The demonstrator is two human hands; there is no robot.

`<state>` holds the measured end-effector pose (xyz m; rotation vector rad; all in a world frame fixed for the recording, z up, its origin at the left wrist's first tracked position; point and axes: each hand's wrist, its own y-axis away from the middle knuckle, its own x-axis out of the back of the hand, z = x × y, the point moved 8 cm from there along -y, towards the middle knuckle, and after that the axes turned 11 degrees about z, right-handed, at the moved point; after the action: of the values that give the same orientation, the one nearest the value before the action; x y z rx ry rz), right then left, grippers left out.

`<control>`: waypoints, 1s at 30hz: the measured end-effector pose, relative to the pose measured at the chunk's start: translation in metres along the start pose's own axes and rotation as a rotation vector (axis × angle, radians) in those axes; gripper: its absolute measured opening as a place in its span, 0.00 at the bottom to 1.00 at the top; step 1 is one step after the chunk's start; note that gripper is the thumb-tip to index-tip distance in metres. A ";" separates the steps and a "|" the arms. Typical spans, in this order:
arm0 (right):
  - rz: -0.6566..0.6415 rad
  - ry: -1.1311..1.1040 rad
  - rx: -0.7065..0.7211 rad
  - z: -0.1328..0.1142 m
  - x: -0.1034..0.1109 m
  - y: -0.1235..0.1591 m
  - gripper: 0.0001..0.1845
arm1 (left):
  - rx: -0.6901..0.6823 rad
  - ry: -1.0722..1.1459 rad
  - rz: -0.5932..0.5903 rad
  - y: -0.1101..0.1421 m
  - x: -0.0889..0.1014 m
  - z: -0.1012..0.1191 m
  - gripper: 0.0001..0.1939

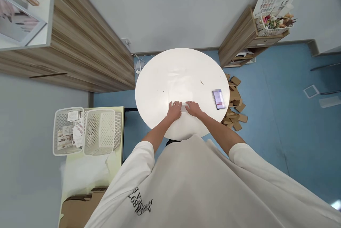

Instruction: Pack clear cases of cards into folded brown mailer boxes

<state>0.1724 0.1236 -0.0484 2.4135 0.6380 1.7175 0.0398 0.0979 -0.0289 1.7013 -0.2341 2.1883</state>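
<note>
Near the front of the round white table (154,75), both of my hands rest at a small flat white piece (183,108). It shows only in the gap between them, and I cannot make out its kind against the white top. My left hand (174,110) bends its fingers over the left end. At the other end, the fingers of my right hand (194,108) curl over it and point inward. A faint pale rectangle shows on the tabletop beyond my hands. To the right lies a blurred purple phone-shaped object (218,99), apart from my right hand.
Left of me, two white perforated baskets (84,132) stand on a pale side table (117,160); one holds cards and packets. Brown cardboard pieces (234,103) lie on the floor at right. A wooden cabinet (101,43) and a drawer unit (239,36) flank the table by the wall.
</note>
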 end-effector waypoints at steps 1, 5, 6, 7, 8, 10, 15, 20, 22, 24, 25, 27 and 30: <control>-0.008 0.005 -0.010 0.003 -0.002 -0.001 0.26 | 0.009 -0.005 -0.020 -0.003 -0.005 -0.001 0.35; -0.020 0.037 0.005 0.008 -0.005 -0.001 0.30 | 0.042 -0.016 -0.128 -0.012 -0.023 -0.005 0.42; -0.019 0.050 0.018 0.008 -0.005 0.000 0.31 | 0.043 -0.016 -0.142 -0.013 -0.025 -0.006 0.43; -0.015 0.067 0.033 0.008 -0.004 0.002 0.32 | 0.040 -0.014 -0.146 -0.013 -0.026 -0.006 0.44; -0.008 0.088 0.052 0.006 -0.004 0.004 0.32 | 0.034 -0.013 -0.140 -0.012 -0.026 -0.006 0.44; 0.006 0.128 0.103 0.000 -0.002 0.008 0.34 | 0.024 -0.009 -0.105 -0.008 -0.022 -0.004 0.42; -0.019 0.136 0.291 -0.022 -0.010 0.025 0.35 | -0.008 0.015 -0.084 0.010 -0.015 0.003 0.38; -0.056 0.083 0.337 -0.027 -0.012 0.033 0.28 | -0.061 0.055 -0.120 0.023 -0.011 0.006 0.27; -0.085 0.059 0.332 -0.027 -0.011 0.031 0.24 | -0.067 0.068 -0.134 0.025 -0.009 0.005 0.22; -0.117 0.048 0.314 -0.026 -0.010 0.025 0.21 | -0.055 0.067 -0.150 0.023 -0.007 0.003 0.19; -0.125 0.046 0.299 -0.025 -0.009 0.022 0.21 | -0.041 0.064 -0.147 0.021 -0.006 0.001 0.19; -0.112 0.040 0.252 -0.024 -0.005 0.015 0.22 | -0.002 0.057 -0.108 0.016 -0.001 -0.001 0.18; -0.038 0.039 0.176 -0.020 0.001 0.006 0.27 | 0.037 0.049 -0.016 0.008 0.005 -0.002 0.25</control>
<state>0.1559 0.1150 -0.0386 2.4682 0.8687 1.7670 0.0343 0.0915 -0.0240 1.6608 -0.1683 2.2329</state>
